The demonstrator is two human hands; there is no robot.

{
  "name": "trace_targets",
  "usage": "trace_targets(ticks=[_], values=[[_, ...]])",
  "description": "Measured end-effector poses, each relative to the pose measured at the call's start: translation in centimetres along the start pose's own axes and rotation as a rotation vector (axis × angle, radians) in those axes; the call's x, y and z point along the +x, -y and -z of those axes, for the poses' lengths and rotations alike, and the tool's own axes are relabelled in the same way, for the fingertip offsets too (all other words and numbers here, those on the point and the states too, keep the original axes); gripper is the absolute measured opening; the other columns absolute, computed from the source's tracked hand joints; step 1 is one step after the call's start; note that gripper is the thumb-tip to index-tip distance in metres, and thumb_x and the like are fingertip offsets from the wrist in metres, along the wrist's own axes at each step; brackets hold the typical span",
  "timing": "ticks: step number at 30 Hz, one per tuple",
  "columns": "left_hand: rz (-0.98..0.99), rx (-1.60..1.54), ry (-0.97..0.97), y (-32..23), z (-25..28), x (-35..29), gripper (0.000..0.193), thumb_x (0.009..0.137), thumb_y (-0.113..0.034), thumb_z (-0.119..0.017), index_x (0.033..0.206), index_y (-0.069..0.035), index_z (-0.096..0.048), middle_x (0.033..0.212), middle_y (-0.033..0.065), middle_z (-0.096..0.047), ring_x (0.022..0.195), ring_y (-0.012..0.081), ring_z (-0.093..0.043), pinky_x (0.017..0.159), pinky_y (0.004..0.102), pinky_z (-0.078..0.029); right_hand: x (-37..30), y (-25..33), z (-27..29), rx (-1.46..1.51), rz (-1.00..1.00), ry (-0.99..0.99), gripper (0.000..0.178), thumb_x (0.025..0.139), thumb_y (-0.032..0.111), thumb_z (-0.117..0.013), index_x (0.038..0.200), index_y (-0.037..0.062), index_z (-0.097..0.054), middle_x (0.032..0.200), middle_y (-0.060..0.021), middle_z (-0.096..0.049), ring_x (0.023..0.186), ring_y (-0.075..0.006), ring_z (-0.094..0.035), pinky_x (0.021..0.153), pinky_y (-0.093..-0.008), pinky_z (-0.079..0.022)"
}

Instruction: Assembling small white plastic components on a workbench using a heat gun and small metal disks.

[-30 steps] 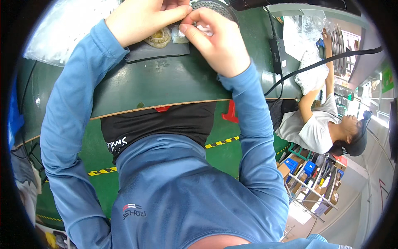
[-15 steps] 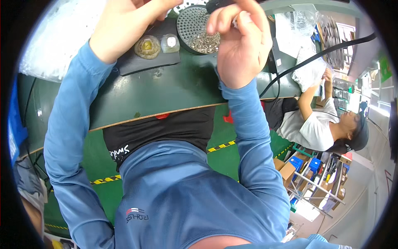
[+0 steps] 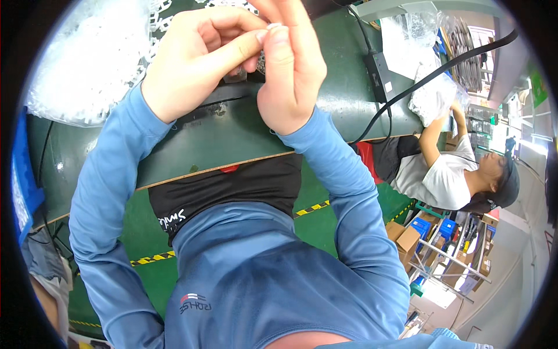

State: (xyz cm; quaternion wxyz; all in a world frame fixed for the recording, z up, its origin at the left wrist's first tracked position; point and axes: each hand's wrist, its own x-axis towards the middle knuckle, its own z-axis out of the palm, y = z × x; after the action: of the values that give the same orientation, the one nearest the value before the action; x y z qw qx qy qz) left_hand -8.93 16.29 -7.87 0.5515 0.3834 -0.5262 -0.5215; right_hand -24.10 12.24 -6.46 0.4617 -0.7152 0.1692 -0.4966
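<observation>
My left hand (image 3: 189, 64) and my right hand (image 3: 293, 72) meet over the green workbench (image 3: 224, 131), fingertips against fingertips. Pinched between them is a small white part (image 3: 273, 26), mostly covered by the fingers; its exact kind cannot be made out. The fingers of both hands are closed on it. Behind and below the hands, only a sliver of a round dish of small metal pieces (image 3: 261, 63) shows. A dark flat mat on the bench is largely hidden by my left hand.
A large clear bag of white plastic parts (image 3: 87, 64) lies at the left, with loose white pieces (image 3: 160, 14) beside it. To the right are a black power adapter (image 3: 379, 77) and a thick black cable (image 3: 442, 78). Another person (image 3: 442, 174) handles a white bag (image 3: 431, 99).
My right hand has moved left to meet my left hand, which shifted slightly right. The small white part is now between both hands, and the dish is mostly covered.
</observation>
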Motion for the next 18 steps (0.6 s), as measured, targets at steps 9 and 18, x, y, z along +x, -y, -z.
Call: trace_targets(ticks=[9, 18], values=[[0.328, -0.136, 0.257, -1.0, 3.5, 0.5, 0.015, 0.099, -0.011, -0.065, 0.107, 0.001, -0.066, 0.081, 0.0002, -0.061, 0.073, 0.0084, -0.055, 0.065, 0.0259, -0.046, 2.1, 1.3, 4.7, -0.423, 0.198, 0.322, 0.044, 0.075, 0.006, -0.087, 0.116, 0.0006, -0.073, 0.108, -0.0149, -0.07, 0.099, -0.0281, -0.068, 0.086, -0.0351, -0.054], [0.023, 0.339, -0.007, -1.6, 2.7, 0.8, 0.014, 0.089, -0.004, -0.071, 0.102, 0.001, -0.069, 0.076, -0.0009, -0.062, 0.067, 0.0048, -0.052, 0.063, 0.0224, -0.045, 1.0, -0.1, 5.7, -0.578, 0.099, 0.421, 0.045, 0.079, 0.014, -0.089, 0.12, 0.003, -0.073, 0.095, -0.0073, -0.066, 0.084, -0.0178, -0.065, 0.074, -0.0289, -0.053]])
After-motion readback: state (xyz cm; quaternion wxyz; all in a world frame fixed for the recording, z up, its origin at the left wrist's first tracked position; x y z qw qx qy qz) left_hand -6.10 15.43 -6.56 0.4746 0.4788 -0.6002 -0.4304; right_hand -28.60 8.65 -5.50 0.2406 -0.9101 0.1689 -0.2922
